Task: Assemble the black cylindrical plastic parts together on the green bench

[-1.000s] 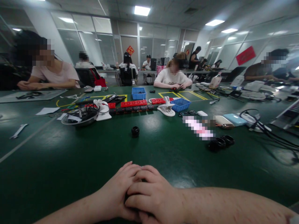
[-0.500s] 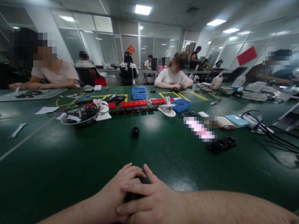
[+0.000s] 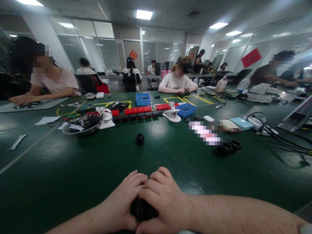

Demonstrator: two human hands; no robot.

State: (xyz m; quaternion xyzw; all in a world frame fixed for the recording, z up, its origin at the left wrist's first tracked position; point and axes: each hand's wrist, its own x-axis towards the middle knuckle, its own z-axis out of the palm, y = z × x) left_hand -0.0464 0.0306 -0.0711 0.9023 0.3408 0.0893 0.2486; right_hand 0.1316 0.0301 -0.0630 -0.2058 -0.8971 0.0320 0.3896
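Note:
Close to me at the bottom middle, a dark, shiny black rounded part (image 3: 143, 209) sits between my two hands. Fingers cover much of it, so its full shape is hidden. My left hand (image 3: 125, 198) wraps around its left and far side. Curled over the top and right side, my right hand (image 3: 164, 198) grips it with the thumb low in front. Farther up the green table stands a small black ring-shaped fitting (image 3: 140, 139). Two similar black fittings (image 3: 227, 148) lie close together to the right.
Across the table (image 3: 97, 162) are a metal bowl of parts (image 3: 81, 130), a red-and-black strip (image 3: 137, 112), a white clip (image 3: 172, 114), blue bins (image 3: 186, 110) and a wrench (image 3: 17, 143). Cables (image 3: 282, 135) lie at right. People sit beyond.
My right hand's fingers have gone from stretched across the left hand to curled around the black part. More of the part shows now. The view has shifted slightly.

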